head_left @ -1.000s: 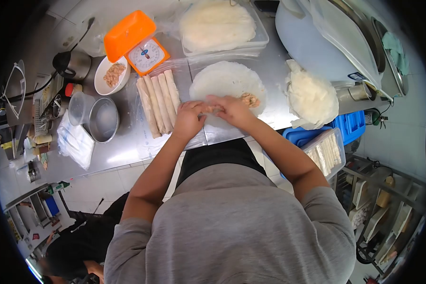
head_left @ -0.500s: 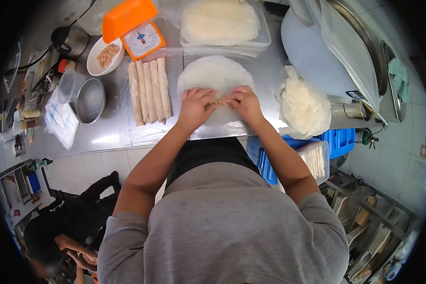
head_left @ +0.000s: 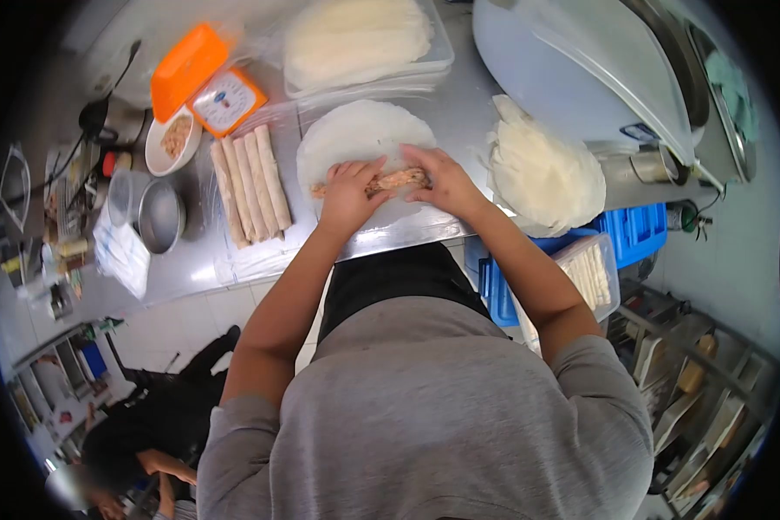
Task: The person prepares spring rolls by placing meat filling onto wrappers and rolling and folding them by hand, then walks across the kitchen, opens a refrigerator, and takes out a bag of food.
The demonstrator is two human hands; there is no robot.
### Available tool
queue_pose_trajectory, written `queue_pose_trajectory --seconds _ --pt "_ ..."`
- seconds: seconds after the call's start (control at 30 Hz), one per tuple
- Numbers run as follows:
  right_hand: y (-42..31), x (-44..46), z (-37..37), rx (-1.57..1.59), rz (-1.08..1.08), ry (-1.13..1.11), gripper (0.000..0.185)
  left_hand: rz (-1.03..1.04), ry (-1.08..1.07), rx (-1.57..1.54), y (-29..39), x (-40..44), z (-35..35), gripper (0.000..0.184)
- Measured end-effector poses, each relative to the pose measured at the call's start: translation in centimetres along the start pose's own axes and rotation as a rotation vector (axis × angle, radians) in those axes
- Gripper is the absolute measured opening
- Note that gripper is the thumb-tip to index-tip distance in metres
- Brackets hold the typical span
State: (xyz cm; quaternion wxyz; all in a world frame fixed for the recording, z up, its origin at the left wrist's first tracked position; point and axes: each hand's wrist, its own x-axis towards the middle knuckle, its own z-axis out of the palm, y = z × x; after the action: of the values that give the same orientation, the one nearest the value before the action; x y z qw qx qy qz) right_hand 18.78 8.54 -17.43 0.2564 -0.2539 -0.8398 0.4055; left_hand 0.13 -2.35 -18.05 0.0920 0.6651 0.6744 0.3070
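Steel gleams along the table (head_left: 464,113); near its front edge lies a wrapper (head_left: 347,130), thin, probably easily torn — best held by its rim. Its filling (head_left: 400,179) looks soft, light, crumbly. Left hand (head_left: 351,192): fingers together over the filling, grip unclear. Right hand (head_left: 445,180): thumb and fingers spread at its end. Scale dial (head_left: 226,100) — illegible from here.

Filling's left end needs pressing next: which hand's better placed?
Left, most likely. The left hand lies over the filling, with a bit showing past its outer side. The right hand is at the opposite end and would probably have to reach across the left.
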Motion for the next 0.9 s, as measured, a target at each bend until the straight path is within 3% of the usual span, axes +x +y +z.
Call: queue_pose_trajectory --seconds 0.2,0.3,0.4,0.5,0.7,0.9 --pt "4.1 -1.0 0.3 -0.069 -0.069 -0.125 0.052 0.083 -0.012 0.055 -0.9 -0.4 2.1 0.024" --pt "3.6 -1.3 -0.7 0.036 -0.065 -0.063 0.049 0.104 0.004 0.120 0.7 0.5 1.0 0.020" --pt "3.5 -1.7 -0.6 0.348 0.185 0.097 0.038 0.185 0.020 0.146 1.8 1.4 2.3 0.019" --pt "2.4 0.3 -1.2 0.413 0.326 0.152 0.032 0.234 -0.014 0.136 2.3 1.9 3.8 0.020" --pt "5.5 1.1 1.9 0.473 0.243 0.287 0.025 0.230 -0.082 0.144 5.0 3.1 3.7 0.019" --pt "4.4 0.9 0.5 0.534 0.356 0.212 0.025 0.229 -0.103 0.113 4.9 3.4 5.7 0.023"
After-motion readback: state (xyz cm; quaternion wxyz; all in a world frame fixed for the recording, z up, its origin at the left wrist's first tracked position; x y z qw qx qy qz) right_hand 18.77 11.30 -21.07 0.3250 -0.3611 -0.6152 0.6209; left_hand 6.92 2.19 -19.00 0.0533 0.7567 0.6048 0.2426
